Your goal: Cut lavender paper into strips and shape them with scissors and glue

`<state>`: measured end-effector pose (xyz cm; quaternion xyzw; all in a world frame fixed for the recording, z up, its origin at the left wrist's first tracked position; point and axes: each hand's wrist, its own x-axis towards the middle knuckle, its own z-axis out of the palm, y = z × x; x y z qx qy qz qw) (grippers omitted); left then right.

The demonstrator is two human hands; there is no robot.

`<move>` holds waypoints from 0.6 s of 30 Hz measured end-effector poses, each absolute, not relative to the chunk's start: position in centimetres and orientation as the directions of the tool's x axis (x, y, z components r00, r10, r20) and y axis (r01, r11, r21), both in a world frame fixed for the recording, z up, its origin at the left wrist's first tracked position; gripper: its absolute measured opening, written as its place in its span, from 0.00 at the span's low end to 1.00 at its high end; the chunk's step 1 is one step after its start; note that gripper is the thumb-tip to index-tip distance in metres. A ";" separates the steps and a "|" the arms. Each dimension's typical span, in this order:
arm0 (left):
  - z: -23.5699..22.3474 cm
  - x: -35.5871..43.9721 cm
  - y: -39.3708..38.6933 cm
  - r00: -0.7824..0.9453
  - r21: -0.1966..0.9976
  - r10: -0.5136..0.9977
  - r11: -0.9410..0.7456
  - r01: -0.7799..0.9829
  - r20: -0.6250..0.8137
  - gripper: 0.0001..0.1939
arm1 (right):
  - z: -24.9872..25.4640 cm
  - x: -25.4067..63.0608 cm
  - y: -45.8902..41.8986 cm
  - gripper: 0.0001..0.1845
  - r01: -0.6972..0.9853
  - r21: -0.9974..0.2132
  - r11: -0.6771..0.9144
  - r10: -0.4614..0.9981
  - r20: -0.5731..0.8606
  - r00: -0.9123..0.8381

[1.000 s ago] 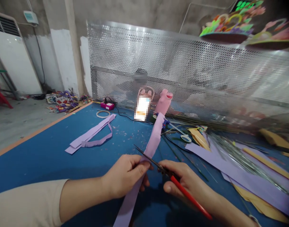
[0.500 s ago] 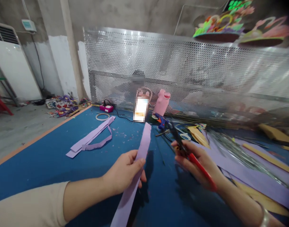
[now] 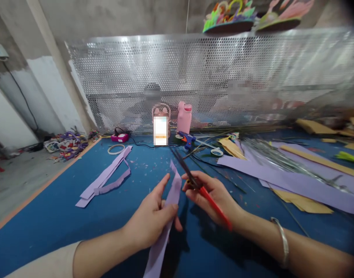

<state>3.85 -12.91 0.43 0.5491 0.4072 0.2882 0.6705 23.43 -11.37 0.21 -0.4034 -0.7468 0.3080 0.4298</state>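
Note:
A long strip of purple paper is pinched by my left hand, thumb on top and index finger stretched out beside it. The strip's upper end is narrow and bent, rising past my fingers. In my right hand is a pair of scissors with red handles and dark blades. The blades point up and to the left, just beyond the strip's tip; whether they touch it I cannot tell. Folded purple strips lie on the blue table to the left.
A blue glue gun rests at the back centre, near a lit phone and a pink bottle. Purple sheets and green wires cover the right side. A perforated metal panel stands along the back edge.
The scissors in my right hand have moved left, close to the strip's top. The strip's upper end now looks narrower and bent. My left index finger has straightened, and the view has turned right.

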 end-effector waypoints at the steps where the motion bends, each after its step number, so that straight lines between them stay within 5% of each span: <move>1: 0.5 3.8 -12.8 0.495 0.975 0.841 0.210 0.073 -0.219 0.43 | 0.2 23.7 -11.3 0.13 0.318 -0.823 0.471 0.877 0.401 -0.264; 6: 0.5 3.6 -12.5 0.508 0.987 0.846 0.149 0.065 -0.161 0.21 | 0.1 24.4 -10.9 0.12 0.356 -0.807 0.472 0.881 0.441 -0.169; 11: 1.0 3.3 -12.7 0.497 0.993 0.865 0.009 0.120 -0.068 0.19 | -0.4 24.3 -10.8 0.13 0.376 -0.807 0.456 0.890 0.400 -0.221; 18: 0.5 3.3 -12.2 0.482 0.989 0.867 0.070 0.132 -0.126 0.14 | -0.6 24.3 -10.8 0.12 0.373 -0.805 0.461 0.887 0.401 -0.231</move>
